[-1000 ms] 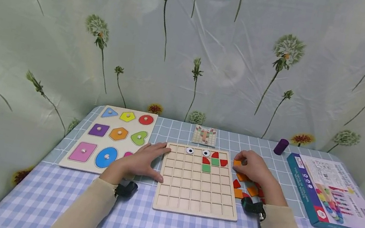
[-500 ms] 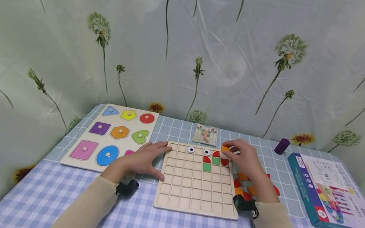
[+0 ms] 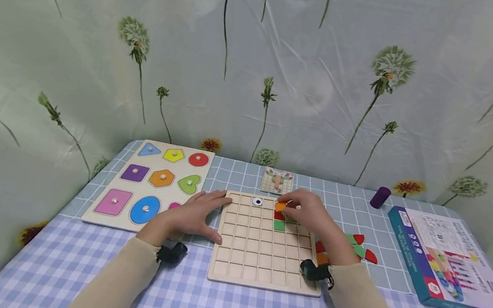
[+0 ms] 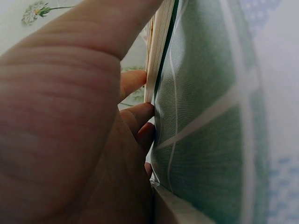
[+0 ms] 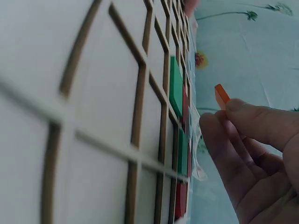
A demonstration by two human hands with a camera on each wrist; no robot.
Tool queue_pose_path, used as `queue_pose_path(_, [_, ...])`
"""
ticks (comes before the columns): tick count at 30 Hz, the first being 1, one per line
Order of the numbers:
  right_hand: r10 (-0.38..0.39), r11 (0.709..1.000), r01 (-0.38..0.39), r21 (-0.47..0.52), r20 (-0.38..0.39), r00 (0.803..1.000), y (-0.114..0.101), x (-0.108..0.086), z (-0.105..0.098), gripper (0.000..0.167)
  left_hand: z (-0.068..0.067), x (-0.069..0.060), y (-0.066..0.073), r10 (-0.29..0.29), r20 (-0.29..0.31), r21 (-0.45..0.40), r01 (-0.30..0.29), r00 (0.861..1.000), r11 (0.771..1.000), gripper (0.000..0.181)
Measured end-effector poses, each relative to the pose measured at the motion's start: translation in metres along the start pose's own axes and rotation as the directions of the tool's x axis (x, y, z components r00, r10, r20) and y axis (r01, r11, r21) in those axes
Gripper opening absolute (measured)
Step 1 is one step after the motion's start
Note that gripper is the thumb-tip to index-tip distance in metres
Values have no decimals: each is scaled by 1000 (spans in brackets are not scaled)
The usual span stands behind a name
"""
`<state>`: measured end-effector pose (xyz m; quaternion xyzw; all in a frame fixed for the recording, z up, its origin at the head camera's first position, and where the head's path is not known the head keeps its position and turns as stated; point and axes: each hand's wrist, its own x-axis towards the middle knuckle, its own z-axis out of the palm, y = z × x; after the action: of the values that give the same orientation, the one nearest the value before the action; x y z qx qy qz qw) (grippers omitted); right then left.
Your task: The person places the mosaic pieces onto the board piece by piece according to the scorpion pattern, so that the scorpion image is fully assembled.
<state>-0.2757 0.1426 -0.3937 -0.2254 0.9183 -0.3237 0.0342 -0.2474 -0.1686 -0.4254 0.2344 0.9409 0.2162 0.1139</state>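
A wooden grid board [image 3: 253,257] lies in the middle of the table. My left hand [image 3: 193,216] rests along its left edge, thumb and fingers extended and touching the rim. Over the board's upper right, my right hand [image 3: 308,209] pinches an orange tile [image 3: 280,206] between thumb and fingers. In the right wrist view that tile [image 5: 221,95] is held apart from the board surface. Below it sit a green square tile [image 3: 279,225] and a red piece [image 3: 279,216]. One eye tile [image 3: 257,201] shows in the top row; the right hand hides the cells around its fingers.
Loose red, green and orange pieces [image 3: 358,250] lie right of the board, partly under the right forearm. Behind the board is a small pattern card [image 3: 277,181]. A shape puzzle [image 3: 116,216] lies left, a box [image 3: 459,268] right, near a purple cylinder [image 3: 380,197].
From the loose pieces, my right hand has carried the orange tile left, past the board's top right corner, to above the second eye tile's place. The left hand has stayed on the edge.
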Motion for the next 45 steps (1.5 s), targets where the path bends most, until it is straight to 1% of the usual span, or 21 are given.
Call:
queue_pose_path(4, [-24,999,26,-36,49,999,-5,7,6,22,0,0,0,6,-5,-3,-6,1000,1000,104])
queue_pose_path(8, [-8,999,12,-44,95,995,-7,13,12,20,0,0,0,8,-8,-9,-9,1000,1000,104])
queue_pose_path(12, [-23,997,30,-71,107,994,-10,16,14,18,1,1,-1,7,-8,-9,-7,1000,1000,104])
queue_pose_path(15, [-16,996,26,-80,123,992,-13,19,15,17,0,0,0,1,-3,-2,-1,1000,1000,105])
queue_pose_path(19, [12,996,0,-85,140,990,-15,22,17,15,0,1,0,-1,-5,8,1,1000,1000,106])
queue_pose_path(25, [16,993,1,-120,138,990,-16,23,19,14,-1,0,1,10,-7,0,-10,1000,1000,105])
queue_pose_path(33, [13,997,-1,-81,151,988,-16,22,18,14,-1,0,2,17,-10,-1,-17,1000,1000,104])
queue_pose_path(39, [12,997,-1,-78,146,989,-14,21,19,15,-1,0,1,16,0,4,-16,1000,1000,104])
queue_pose_path(45, [48,997,-39,-68,144,988,-15,21,21,15,0,0,0,19,-5,9,-19,1000,1000,104])
